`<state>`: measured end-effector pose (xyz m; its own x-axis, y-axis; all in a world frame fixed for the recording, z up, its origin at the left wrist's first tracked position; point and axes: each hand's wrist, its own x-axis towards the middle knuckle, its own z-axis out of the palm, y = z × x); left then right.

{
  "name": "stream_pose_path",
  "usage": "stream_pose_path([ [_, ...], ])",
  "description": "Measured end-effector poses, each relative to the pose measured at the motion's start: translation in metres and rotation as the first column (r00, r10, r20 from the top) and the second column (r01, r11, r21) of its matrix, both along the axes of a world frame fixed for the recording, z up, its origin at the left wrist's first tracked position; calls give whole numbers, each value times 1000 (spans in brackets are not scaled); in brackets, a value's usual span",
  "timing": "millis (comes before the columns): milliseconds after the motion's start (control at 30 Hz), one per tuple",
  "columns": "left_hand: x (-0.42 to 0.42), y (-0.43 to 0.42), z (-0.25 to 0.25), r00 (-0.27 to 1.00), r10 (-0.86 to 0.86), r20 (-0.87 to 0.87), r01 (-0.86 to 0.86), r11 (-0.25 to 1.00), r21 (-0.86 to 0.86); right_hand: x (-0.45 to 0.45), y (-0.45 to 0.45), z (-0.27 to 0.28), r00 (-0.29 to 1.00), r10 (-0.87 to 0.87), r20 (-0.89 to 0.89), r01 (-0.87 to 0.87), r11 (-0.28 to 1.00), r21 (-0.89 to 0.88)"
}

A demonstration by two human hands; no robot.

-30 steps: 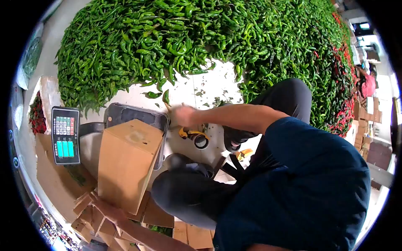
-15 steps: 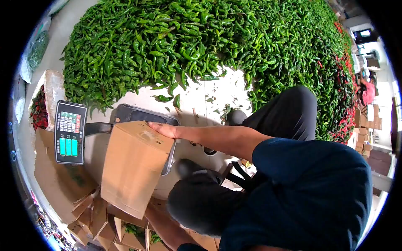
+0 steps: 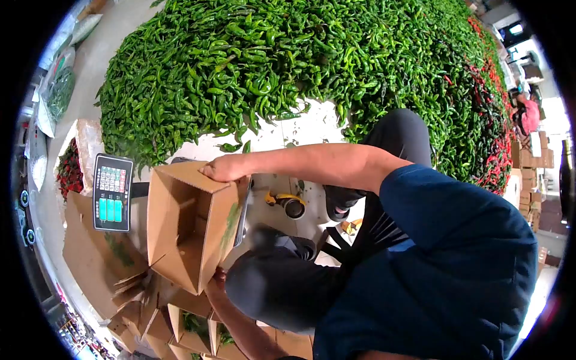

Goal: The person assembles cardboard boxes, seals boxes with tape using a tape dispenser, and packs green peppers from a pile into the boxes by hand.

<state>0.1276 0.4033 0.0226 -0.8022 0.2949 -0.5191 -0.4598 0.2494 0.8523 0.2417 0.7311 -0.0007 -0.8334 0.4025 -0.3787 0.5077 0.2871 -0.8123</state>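
A brown cardboard box is tilted with its open side towards me, and its inside walls show. My right hand is closed on the box's upper edge, thumb and fingers gripping the cardboard. At the lower corner, my left hand has its fingers curled against the box, partly hidden behind it. Behind the box lies the dark platform of a scale, mostly covered. The scale's display panel, with keys and lit green readouts, stands just left of the box.
A large heap of green chili peppers spreads across the floor, with red peppers along its right side. A yellow tape dispenser lies near my legs. Several cardboard boxes stand at the bottom, some holding green peppers. A foam box holds red peppers.
The box has turned from showing a closed flat face to showing its open inside. My left hand has come into view at its lower corner. The tape dispenser shows more fully.
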Motion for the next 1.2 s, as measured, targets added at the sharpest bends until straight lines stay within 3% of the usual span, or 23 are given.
stream_pose_path([
  [33,7,-1,2,1000,8,0,-8,1000,-15,3,3,10,998,21,58,-22,1000,10],
  [67,12,-1,5,1000,11,-2,-11,1000,-27,-23,14,-50,985,105,133,-121,986,118],
  [100,15,-1,8,1000,16,-11,-16,999,-37,-18,10,-41,986,-57,154,77,989,-126],
  [167,20,-1,12,999,25,-37,-28,998,-57,3,3,-5,923,-313,224,385,781,-493],
  [267,24,0,21,996,24,-86,-32,995,-90,-8,20,-89,989,-147,30,147,907,-394],
  [300,24,-1,26,994,27,-110,-38,994,-101,-1,24,-72,981,-151,123,189,889,-417],
  [367,26,-3,40,982,16,-188,-44,988,-150,18,38,-55,958,150,243,-101,974,-205],
  [400,25,-3,49,972,15,-233,-57,983,-173,30,47,-51,904,280,324,-257,960,-113],
  [467,19,-8,81,894,-34,-446,-103,955,-280,61,77,-53,601,623,500,-664,738,-121],
  [533,11,-7,135,726,-114,-678,-187,916,-355,116,101,-39,607,509,610,-579,809,-99],
  [567,3,-12,159,665,-159,-729,23,981,-193,136,117,-42,622,485,615,-519,843,-140],
  [633,59,59,229,778,-102,-620,-43,976,-215,173,146,-62,743,317,590,-316,942,-109],
  [700,43,67,211,606,-492,-625,475,854,-211,204,161,-94,868,-47,494,58,998,-7],
  [733,75,106,208,800,-409,-440,378,912,-160,206,164,-81,832,-137,538,191,981,-45],
  [767,100,137,189,770,-563,-301,501,825,-261,210,171,-108,823,-289,490,310,950,38],
  [800,110,165,168,684,-711,-163,705,702,-103,215,174,-140,792,-432,431,427,897,113],
  [833,126,189,143,699,-714,53,703,698,136,219,174,-157,783,-524,335,478,852,215],
  [867,140,217,110,586,-806,86,809,588,-4,216,178,-154,691,-609,389,601,784,158],
  [933,151,270,19,549,-826,128,834,532,-149,215,183,-166,667,-690,280,655,723,221],
  [967,152,301,-24,660,-739,135,751,653,-102,210,183,-174,658,-723,213,653,688,318],
  [1067,135,393,-95,890,-425,165,438,897,-53,196,196,-179,724,-665,184,623,744,242],
  [1133,122,432,-130,942,-319,-106,303,943,-140,178,209,-166,721,-642,262,626,765,152],
  [1200,98,460,-164,946,-293,-141,238,919,-313,162,215,-194,708,-693,137,693,719,58],
])
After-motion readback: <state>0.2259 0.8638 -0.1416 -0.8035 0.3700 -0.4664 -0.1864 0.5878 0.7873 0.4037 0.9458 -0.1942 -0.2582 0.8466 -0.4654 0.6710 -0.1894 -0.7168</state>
